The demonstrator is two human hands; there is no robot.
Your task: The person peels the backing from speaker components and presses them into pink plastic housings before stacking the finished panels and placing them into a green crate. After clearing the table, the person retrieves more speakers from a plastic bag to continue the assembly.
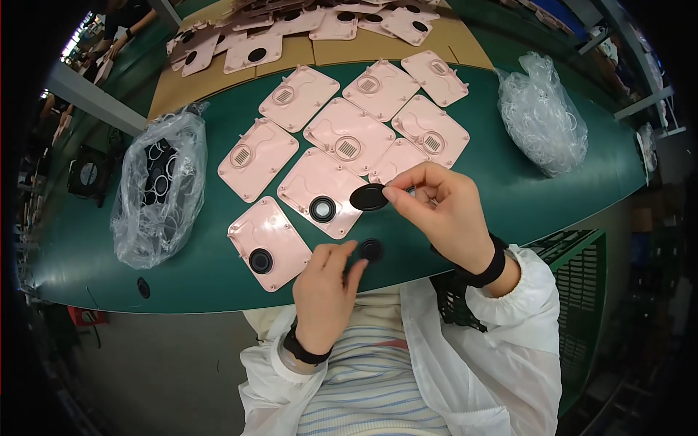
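Note:
My right hand (pixel 452 218) pinches a round black disc (pixel 368 197) by its edge, above the lower corner of a pink plastic panel. That panel (pixel 305 178) carries a black ring (pixel 322 209) with a pale centre. My left hand (pixel 325 294) has thumb and fingers apart, just left of a small round black part (pixel 371 250) lying on the table; nothing shows between the fingers. Beside it, another pink panel (pixel 273 229) has a black round piece (pixel 261 261) seated near its lower left corner.
Several pink panels with bare round grilles (pixel 349 147) lie beyond my hands. Clear plastic bags stand left (pixel 163 189) and right (pixel 544 120), holding ring-shaped pieces. More panels (pixel 291 25) pile on cardboard at the far side of the green table (pixel 502 196). A green crate (pixel 582 305) stands right.

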